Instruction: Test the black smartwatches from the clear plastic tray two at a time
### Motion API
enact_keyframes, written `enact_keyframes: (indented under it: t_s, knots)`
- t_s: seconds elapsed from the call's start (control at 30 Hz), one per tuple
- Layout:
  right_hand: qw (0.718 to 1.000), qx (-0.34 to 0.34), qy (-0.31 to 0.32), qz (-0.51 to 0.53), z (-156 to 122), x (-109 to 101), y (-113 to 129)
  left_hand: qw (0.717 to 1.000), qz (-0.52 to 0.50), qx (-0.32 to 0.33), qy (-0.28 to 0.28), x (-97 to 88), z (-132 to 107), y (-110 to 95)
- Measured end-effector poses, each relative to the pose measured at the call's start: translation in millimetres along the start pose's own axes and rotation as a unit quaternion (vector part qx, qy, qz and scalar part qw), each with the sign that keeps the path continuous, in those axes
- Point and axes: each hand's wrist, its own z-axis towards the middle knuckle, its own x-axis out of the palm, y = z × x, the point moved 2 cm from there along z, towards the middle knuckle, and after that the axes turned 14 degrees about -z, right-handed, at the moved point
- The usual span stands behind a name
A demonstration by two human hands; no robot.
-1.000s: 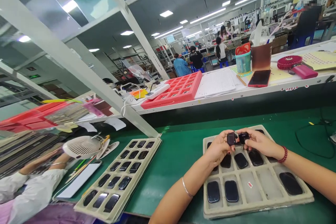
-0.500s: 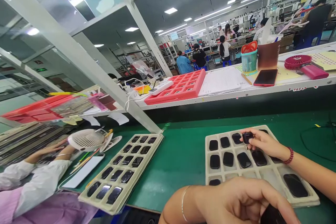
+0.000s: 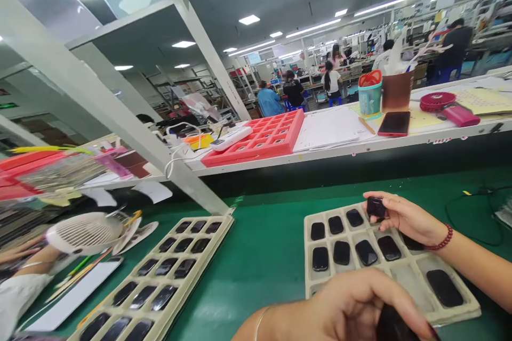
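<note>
My right hand (image 3: 404, 218) hovers over the far edge of a beige compartment tray (image 3: 460, 311) and pinches a small black piece (image 3: 376, 206) between thumb and fingers. That tray holds several glossy black oval parts (image 3: 342, 251) in its pockets. My left hand (image 3: 352, 306) is close to the camera at the bottom edge, its fingers curled around another dark piece (image 3: 394, 325). A second beige tray (image 3: 218, 237), filled with black parts, lies to the left on the green mat (image 3: 264, 256).
A co-worker's white sleeve (image 3: 12, 290) and a small white fan (image 3: 84, 232) sit at the left. On the raised white shelf are a red tray (image 3: 264, 141), papers, a red phone (image 3: 394, 123) and cups. A slanted white frame post (image 3: 120, 117) crosses the left. Other people work far behind.
My left hand left the tray with a black piece and came close to the camera at the bottom. My right hand stayed over the tray's far edge, still holding its piece.
</note>
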Motion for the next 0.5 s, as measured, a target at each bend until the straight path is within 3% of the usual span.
enact_keyframes:
  t_s: [0.13,0.27,0.37,0.5]
  knots:
    - [0.995,-0.074,0.035,0.054,-33.7,28.4,48.6,0.99,0.026,0.034,-0.133,-31.4,18.9,-5.8]
    - [0.982,-0.088,0.132,0.098,-72.1,62.9,66.7,0.951,0.108,0.078,-0.279,-76.0,47.5,0.2]
    - [0.983,-0.066,0.139,0.097,-86.5,74.7,65.9,0.94,0.124,0.076,-0.31,-93.9,57.1,8.8]
    - [0.987,-0.035,0.142,0.07,-92.5,77.9,70.3,0.937,0.125,0.069,-0.32,-96.3,54.7,10.8]
